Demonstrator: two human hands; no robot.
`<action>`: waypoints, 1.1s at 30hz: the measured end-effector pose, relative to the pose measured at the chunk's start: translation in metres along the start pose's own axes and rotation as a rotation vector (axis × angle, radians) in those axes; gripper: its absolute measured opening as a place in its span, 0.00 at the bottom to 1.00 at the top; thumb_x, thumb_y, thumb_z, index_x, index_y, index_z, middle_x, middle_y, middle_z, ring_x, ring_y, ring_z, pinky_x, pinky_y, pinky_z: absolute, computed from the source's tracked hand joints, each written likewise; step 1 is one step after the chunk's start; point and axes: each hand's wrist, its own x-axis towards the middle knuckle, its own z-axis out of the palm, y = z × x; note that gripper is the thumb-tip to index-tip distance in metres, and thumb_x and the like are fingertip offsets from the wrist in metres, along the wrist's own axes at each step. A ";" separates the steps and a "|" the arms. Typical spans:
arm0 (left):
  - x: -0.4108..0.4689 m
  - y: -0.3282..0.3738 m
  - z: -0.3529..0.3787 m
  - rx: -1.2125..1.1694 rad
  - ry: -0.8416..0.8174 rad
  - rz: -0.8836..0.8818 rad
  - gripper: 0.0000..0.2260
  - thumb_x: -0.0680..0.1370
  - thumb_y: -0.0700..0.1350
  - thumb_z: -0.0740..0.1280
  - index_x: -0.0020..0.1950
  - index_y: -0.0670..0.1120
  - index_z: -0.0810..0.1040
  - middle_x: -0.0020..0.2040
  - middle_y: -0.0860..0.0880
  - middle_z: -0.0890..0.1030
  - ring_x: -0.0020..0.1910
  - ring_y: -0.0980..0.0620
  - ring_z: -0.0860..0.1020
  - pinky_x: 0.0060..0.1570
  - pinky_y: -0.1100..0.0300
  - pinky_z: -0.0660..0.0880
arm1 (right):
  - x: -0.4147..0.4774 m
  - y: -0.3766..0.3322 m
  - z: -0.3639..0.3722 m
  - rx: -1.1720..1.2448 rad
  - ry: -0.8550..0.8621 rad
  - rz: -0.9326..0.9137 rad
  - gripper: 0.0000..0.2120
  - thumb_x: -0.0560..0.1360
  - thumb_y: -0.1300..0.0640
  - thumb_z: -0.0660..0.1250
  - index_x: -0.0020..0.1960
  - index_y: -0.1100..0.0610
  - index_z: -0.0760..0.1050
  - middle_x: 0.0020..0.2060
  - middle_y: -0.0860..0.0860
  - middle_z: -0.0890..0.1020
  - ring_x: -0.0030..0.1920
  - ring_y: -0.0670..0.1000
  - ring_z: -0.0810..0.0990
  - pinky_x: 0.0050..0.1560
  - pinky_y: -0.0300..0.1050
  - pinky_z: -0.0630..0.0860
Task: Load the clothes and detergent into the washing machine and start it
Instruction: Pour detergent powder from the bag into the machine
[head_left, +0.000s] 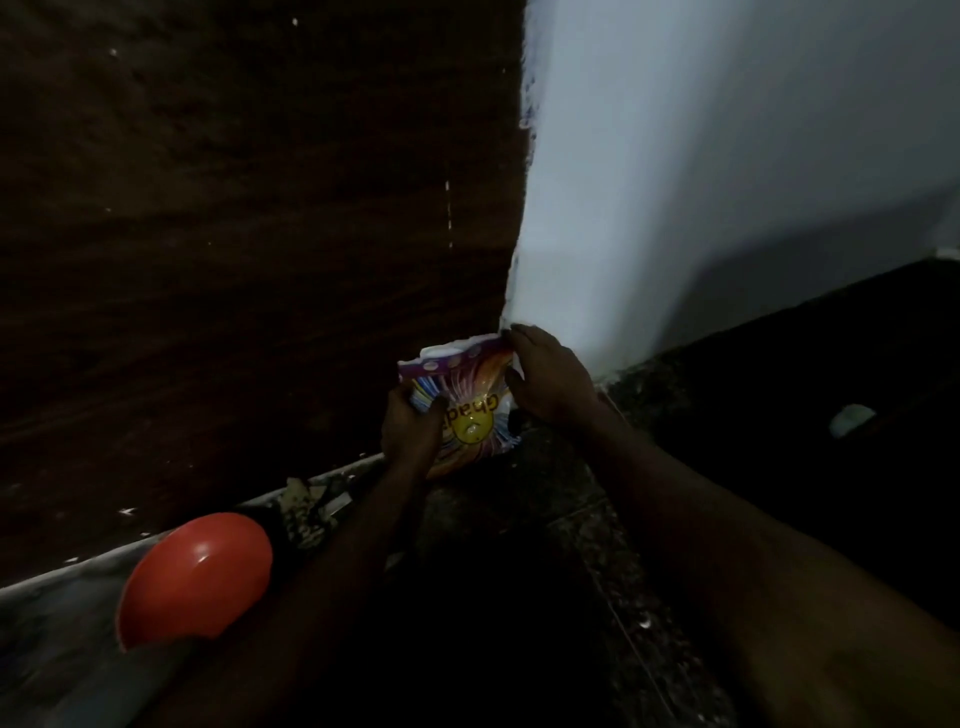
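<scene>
The detergent packet (470, 395) is being held in the middle of the frame, at the foot of the corner where a dark brown wall (234, 234) is meeting a white wall (675, 182). The left hand (410, 434) is grasping its lower left side, grip clenched with the thumb lying across the front; the right hand (553, 382) is pinching its upper right edge. A dark speckled surface (519, 519) is lying beneath, and a red bowl (200, 574) is resting at lower left.

Arms stretched forward — left hand (410, 427) grips the packet (475, 415) low, right hand (550, 379) pinches its top.
</scene>
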 end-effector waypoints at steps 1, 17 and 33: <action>0.007 -0.002 0.003 -0.035 0.002 -0.009 0.24 0.75 0.47 0.73 0.68 0.42 0.72 0.63 0.43 0.78 0.62 0.43 0.76 0.60 0.53 0.72 | 0.002 0.003 0.006 -0.001 0.000 0.006 0.28 0.76 0.57 0.64 0.74 0.60 0.63 0.72 0.58 0.67 0.73 0.57 0.64 0.69 0.50 0.64; 0.028 -0.031 0.008 -0.092 -0.056 0.137 0.14 0.74 0.55 0.72 0.50 0.45 0.82 0.50 0.43 0.83 0.51 0.42 0.81 0.53 0.43 0.78 | -0.004 0.024 0.022 -0.071 0.199 0.068 0.10 0.75 0.50 0.68 0.53 0.54 0.80 0.53 0.56 0.77 0.54 0.60 0.73 0.47 0.51 0.69; 0.001 0.074 -0.009 -0.645 -0.237 0.263 0.05 0.81 0.43 0.65 0.46 0.45 0.76 0.42 0.46 0.83 0.39 0.49 0.83 0.46 0.50 0.80 | -0.030 0.003 0.023 1.222 0.202 0.414 0.27 0.64 0.37 0.74 0.53 0.55 0.81 0.49 0.52 0.85 0.51 0.53 0.83 0.56 0.54 0.79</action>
